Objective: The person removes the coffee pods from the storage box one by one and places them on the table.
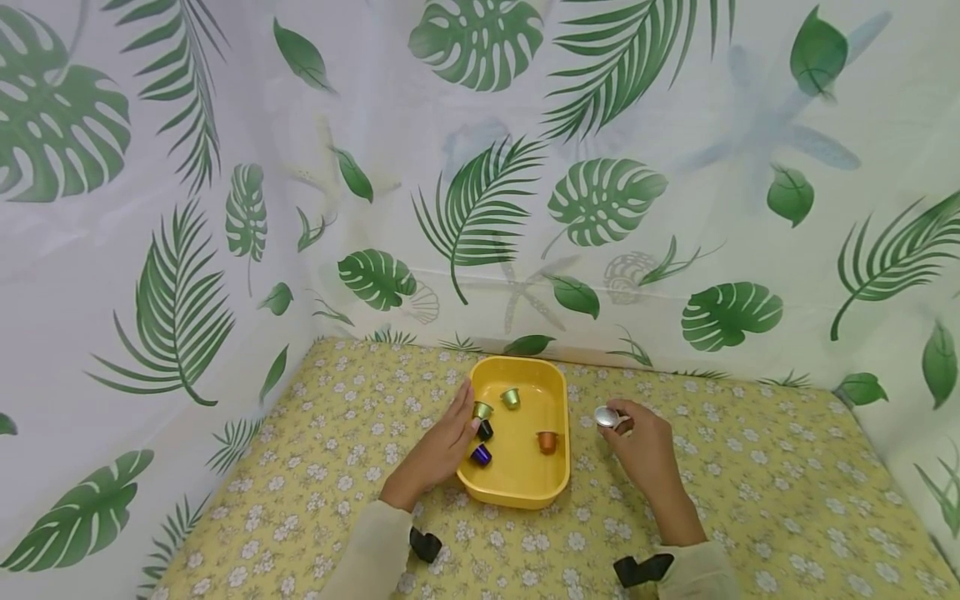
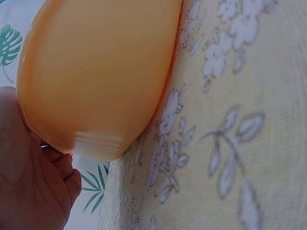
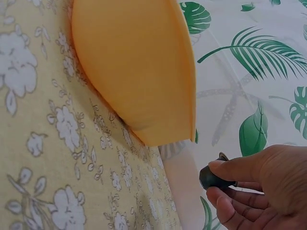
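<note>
Coffee capsules are mostly in the yellow tray [image 1: 558, 392] already: five lie there, just right of the left hand [image 1: 441, 450], whose straight fingers rest on the tray's rim. Right of the tray, the right hand [image 1: 643, 446] pinches a capsule [image 1: 606, 416], seemingly dark with a silver foil, not yet inside.

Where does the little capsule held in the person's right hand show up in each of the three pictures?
Head: capsule, silver top, just right of the yellow tray.
Left wrist: not in it.
Right wrist: lower right, dark, pinched by the right hand.
Shared landmark: the yellow tray, in all three views.
</note>
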A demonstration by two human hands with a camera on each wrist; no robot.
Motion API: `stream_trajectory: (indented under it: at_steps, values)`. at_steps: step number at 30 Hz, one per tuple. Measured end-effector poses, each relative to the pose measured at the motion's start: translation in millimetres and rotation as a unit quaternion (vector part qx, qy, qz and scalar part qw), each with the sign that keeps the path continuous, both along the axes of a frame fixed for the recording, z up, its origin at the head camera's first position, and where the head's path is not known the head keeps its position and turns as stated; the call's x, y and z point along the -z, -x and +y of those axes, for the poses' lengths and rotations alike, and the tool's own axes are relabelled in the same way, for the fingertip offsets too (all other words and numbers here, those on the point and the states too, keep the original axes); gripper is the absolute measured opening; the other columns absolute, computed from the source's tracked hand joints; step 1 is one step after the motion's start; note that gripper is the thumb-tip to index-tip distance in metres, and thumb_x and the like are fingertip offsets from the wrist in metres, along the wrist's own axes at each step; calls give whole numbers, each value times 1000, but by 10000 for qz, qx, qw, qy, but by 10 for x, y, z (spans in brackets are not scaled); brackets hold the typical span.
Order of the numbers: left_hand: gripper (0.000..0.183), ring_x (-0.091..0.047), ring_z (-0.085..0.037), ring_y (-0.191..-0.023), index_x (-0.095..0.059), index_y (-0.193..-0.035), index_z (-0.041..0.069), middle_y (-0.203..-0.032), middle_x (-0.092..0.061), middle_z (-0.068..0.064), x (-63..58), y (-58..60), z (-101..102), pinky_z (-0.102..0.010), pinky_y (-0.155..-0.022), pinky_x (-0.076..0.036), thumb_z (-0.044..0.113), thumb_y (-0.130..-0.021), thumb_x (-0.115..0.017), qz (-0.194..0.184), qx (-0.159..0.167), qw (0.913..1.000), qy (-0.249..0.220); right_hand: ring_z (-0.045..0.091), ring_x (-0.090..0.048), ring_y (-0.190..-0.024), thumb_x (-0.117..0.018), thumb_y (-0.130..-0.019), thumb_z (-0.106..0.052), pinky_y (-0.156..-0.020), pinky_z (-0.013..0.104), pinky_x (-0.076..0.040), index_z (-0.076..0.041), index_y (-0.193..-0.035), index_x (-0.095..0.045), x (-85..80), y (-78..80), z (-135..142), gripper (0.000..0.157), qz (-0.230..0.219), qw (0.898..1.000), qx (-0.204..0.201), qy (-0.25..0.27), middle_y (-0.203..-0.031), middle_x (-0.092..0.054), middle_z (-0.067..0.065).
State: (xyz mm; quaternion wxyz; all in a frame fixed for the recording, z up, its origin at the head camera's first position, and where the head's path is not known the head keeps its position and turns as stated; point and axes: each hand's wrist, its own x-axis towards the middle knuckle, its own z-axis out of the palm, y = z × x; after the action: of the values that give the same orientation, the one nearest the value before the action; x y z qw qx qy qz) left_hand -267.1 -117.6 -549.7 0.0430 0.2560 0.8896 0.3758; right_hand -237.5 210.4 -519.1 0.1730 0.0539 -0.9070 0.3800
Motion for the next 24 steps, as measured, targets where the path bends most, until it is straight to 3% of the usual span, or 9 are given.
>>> stream_trajectory:
  at_steps: [10,17,24]
  values:
    - [64,2,-13,-154,0,-164,10,-168,15,11,18,12,2,-44,-124,-15,40,-113,-25,-11,-7,10000,0,33,-71,-85,-77,-88,2,-62,37,-59,9,-127,-64,64,0,20,41,-392,9991,125,47,-110,-70,27]
    - [64,2,-13,-154,0,-164,10,-167,15,12,13,12,6,-44,-124,-15,39,-113,-26,-11,-15,10000,-21,33,-69,-89,-77,-89,-1,-71,45,-59,7,-128,-64,172,26,55,42,-700,9975,89,-12,-110,-70,26]
    - [63,2,-12,-154,-1,-164,10,-167,15,12,-11,-3,11,-44,-124,-15,38,-114,-27,-38,-44,10000,-23,30,-70,-83,-77,-89,-2,-66,41,-59,7,-128,-64,231,21,47,42,-763,9970,44,-71,-106,-71,24]
